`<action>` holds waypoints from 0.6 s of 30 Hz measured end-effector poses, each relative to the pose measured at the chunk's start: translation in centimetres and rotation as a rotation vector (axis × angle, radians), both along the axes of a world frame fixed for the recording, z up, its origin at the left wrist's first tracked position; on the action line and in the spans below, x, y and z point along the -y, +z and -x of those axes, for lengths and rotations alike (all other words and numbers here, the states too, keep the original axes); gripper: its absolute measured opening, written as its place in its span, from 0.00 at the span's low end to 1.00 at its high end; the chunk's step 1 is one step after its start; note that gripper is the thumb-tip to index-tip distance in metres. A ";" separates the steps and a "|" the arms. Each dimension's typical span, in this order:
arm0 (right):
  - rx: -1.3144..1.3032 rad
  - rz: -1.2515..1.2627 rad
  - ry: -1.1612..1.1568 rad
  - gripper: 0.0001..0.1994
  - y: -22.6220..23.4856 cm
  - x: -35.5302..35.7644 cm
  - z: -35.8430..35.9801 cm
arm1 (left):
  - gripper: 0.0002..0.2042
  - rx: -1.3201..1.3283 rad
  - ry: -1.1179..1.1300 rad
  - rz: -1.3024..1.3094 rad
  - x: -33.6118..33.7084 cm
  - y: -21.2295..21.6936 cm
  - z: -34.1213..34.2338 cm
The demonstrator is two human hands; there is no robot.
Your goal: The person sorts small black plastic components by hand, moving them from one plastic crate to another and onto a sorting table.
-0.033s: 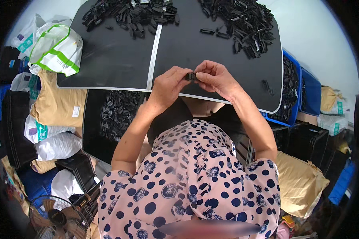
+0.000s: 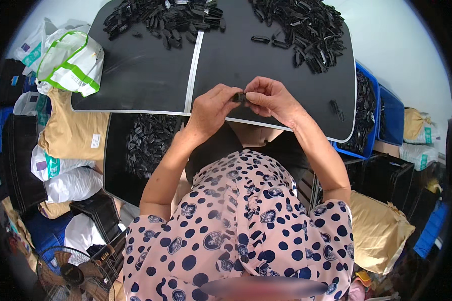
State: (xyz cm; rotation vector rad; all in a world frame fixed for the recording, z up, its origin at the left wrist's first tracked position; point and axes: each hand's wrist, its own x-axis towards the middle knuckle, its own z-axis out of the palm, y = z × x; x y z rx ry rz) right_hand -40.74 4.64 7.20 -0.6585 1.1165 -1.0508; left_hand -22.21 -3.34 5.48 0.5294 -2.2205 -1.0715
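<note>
Above the table's near edge, my left hand [image 2: 213, 110] pinches a small black plastic part [image 2: 238, 97] between thumb and fingers. On the part's other side my right hand [image 2: 272, 100] is closed too, thumb against forefinger at its end. The fingers cover much of the part, so its full shape is hidden. A heap of slim black plastic pieces [image 2: 319, 37] lies at the far right of the black table [image 2: 140, 75]. Another heap of black oval pieces [image 2: 173, 22] is at the far left. A few loose pieces [image 2: 280, 44] lie near the right heap.
Below the table's left side, a black tray [image 2: 116, 175] holds more black pieces. Blue bins [image 2: 390, 118] with black parts stand at the right edge. A white-and-green bag [image 2: 70, 62] sits on the table's left corner. A fan [image 2: 71, 275] is at lower left.
</note>
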 end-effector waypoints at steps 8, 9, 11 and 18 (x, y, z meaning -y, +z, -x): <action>-0.153 -0.154 0.178 0.06 1.0 -0.3 0.8 | 0.09 0.048 -0.061 0.221 -0.5 1.1 0.1; -0.140 -0.183 0.205 0.08 0.4 -0.4 0.8 | 0.09 0.105 -0.103 0.234 -0.3 1.0 -0.2; 0.078 -0.241 0.209 0.10 -1.5 -0.7 0.9 | 0.09 0.159 -0.143 0.255 -0.3 0.9 -0.3; 0.509 -0.063 0.133 0.19 -0.6 0.0 -0.1 | 0.07 -0.216 -0.057 -0.596 0.3 1.0 2.2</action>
